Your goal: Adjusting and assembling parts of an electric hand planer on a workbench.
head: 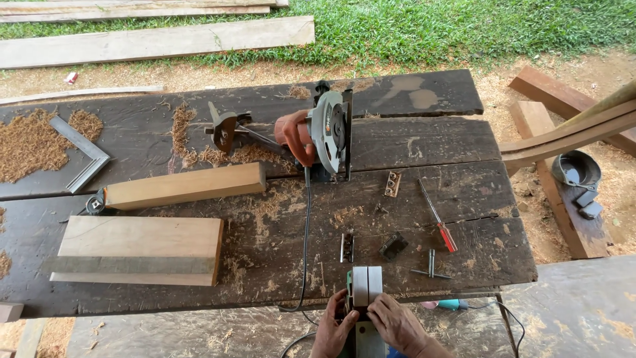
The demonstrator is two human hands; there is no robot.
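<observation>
Outdoors, on bare earth edged with grass, a dark, weathered plank tabletop [424, 142] carries woodworking gear dusted with sawdust and curled shavings. At its near edge, both hands work on a grey, boxy power tool [366, 286] with a green side, which sits partly over the tabletop's lip. The left hand [331, 335] has its fingers curled against the tool's left flank, and the right hand [395, 325] lays its fingers over the lower right corner; both are closed onto the tool's body, though how firmly cannot be told. To do this well, I judge the tool should be kept steady against the edge, with fingers clear of any moving part. Further back lies an orange-and-grey circular saw [318, 136], its black cord trailing toward the hands. Pale, smooth-sawn timber blocks [142, 248] lie to the left, a metal try square [83, 152] beyond them, and a red-handled screwdriver [437, 215] to the right.
</observation>
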